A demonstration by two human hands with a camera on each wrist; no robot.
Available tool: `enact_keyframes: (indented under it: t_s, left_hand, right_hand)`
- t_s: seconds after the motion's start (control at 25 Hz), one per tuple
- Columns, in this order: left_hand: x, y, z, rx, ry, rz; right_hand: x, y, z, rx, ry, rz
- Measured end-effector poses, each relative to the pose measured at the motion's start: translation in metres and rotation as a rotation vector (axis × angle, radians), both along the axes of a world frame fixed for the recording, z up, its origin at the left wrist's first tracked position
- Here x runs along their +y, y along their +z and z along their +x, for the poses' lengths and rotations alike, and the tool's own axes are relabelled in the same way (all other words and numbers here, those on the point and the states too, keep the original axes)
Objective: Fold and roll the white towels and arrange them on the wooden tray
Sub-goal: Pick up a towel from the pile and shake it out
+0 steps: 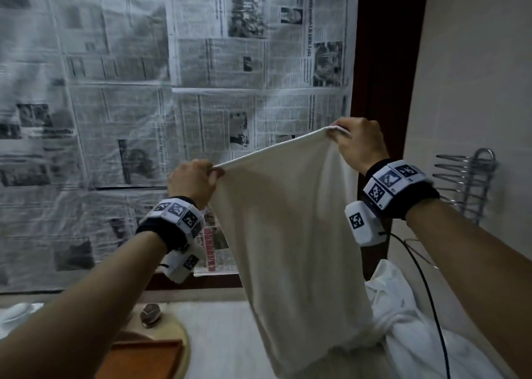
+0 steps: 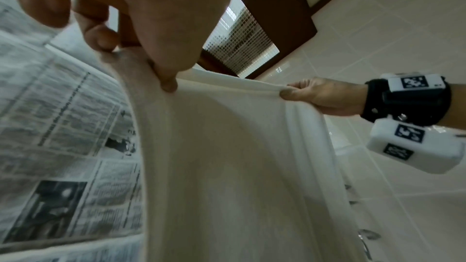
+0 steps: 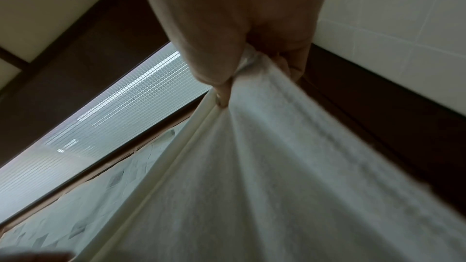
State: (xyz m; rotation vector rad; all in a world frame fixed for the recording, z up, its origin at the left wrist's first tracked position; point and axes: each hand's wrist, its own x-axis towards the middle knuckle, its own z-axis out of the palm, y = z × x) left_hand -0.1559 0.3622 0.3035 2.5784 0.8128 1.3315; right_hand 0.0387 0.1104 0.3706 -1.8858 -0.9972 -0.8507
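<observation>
A white towel (image 1: pixel 288 234) hangs in the air in front of me, held up by its top edge. My left hand (image 1: pixel 195 181) pinches the towel's left corner, and my right hand (image 1: pixel 357 142) pinches the right corner, held higher. The left wrist view shows the towel (image 2: pixel 227 166) with my left thumb on its hem and my right hand (image 2: pixel 315 95) gripping the far corner. In the right wrist view my right hand (image 3: pixel 239 61) holds bunched cloth of the towel (image 3: pixel 277 166). The wooden tray (image 1: pixel 138 358) lies at the bottom left on the counter, partly hidden by my left forearm.
More white towels (image 1: pixel 417 329) lie heaped on the counter at the lower right, under a black cable (image 1: pixel 431 301). Newspaper (image 1: pixel 144 90) covers the window behind. A chrome wire rack (image 1: pixel 466 183) hangs on the tiled right wall. A small brown object (image 1: pixel 149 314) sits beside the tray.
</observation>
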Motion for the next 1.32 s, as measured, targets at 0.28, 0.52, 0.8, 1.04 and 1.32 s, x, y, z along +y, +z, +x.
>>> enact_keyframes:
  t_s: [0.28, 0.52, 0.8, 1.04, 1.32]
  left_hand:
    - [0.007, 0.045, -0.026, -0.163, -0.045, -0.075]
    - [-0.001, 0.062, -0.042, -0.240, -0.161, -0.249]
    - [-0.028, 0.119, -0.086, -0.657, -0.570, -0.672]
    - [0.000, 0.129, -0.077, -0.553, -0.716, -0.739]
    - [0.041, -0.026, -0.024, -0.278, -0.232, -0.601]
  right_hand:
    - [-0.023, -0.008, 0.002, 0.137, -0.064, 0.063]
    - [-0.027, -0.017, -0.016, 0.330, 0.116, 0.143]
    - [-0.051, 0.033, -0.104, 0.576, 0.654, 0.431]
    - [-0.048, 0.048, -0.101, 0.639, 0.645, 0.366]
    - [0.006, -0.082, -0.009, 0.778, 0.296, 0.136]
